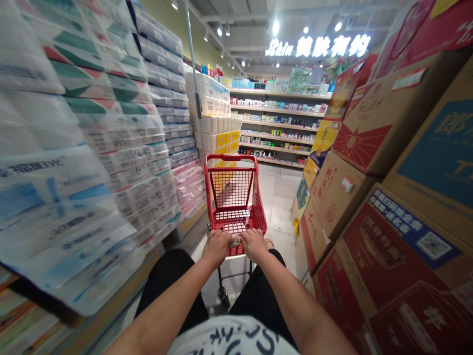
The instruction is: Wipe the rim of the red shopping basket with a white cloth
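Note:
A red plastic shopping cart [231, 190] stands right in front of me, with a grid-patterned back panel and dark wheels below. My left hand [217, 245] is closed over the left part of its near handle. Beside it, my right hand [254, 244] wraps round the right part of the same handle. A short stretch of the handle shows between the two hands. No goods can be made out in the visible part of the basket.
Stacked tissue packs [111, 123] line the left side. Piled cardboard boxes [362, 133] flank the right. A pale tiled aisle floor [277, 212] runs ahead to shelves of small goods [277, 116]. A thin metal pole [192, 54] rises on the left.

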### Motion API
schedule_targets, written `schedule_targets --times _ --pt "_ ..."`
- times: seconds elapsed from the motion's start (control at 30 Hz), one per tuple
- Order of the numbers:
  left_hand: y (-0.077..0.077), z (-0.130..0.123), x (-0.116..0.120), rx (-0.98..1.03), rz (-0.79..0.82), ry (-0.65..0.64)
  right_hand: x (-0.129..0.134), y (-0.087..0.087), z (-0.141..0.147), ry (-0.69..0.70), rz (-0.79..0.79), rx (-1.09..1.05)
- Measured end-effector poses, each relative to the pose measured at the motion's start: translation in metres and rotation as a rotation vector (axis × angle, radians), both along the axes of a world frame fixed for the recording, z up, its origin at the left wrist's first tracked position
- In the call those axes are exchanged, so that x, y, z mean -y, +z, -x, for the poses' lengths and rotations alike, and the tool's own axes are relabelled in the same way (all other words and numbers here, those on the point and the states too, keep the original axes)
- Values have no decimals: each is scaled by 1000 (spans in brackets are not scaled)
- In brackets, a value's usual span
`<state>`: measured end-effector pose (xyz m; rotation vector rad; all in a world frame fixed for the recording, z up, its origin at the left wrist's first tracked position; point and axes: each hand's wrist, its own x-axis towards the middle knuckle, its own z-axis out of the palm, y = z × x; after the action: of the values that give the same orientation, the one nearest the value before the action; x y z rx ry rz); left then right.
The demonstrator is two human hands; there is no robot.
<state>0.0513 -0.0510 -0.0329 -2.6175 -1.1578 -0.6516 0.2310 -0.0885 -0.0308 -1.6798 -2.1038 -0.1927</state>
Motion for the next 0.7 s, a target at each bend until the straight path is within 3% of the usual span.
schedule_targets --times 0.17,0.33,0.47,0.6,0.7 --pt "4 3 -3 -24 -2 54 -1 0 7 14 -9 -17" --pt "-2 10 2 -22 -26 2 -1 0 10 20 -7 -28" --pt "-4 9 8 24 32 32 -2 1 9 20 17 -52" --pt "-1 -6 11 244 189 0 -5 2 7 35 65 -181" --pt "-1 -26 8 549 317 -19 -10 5 12 97 99 -482"
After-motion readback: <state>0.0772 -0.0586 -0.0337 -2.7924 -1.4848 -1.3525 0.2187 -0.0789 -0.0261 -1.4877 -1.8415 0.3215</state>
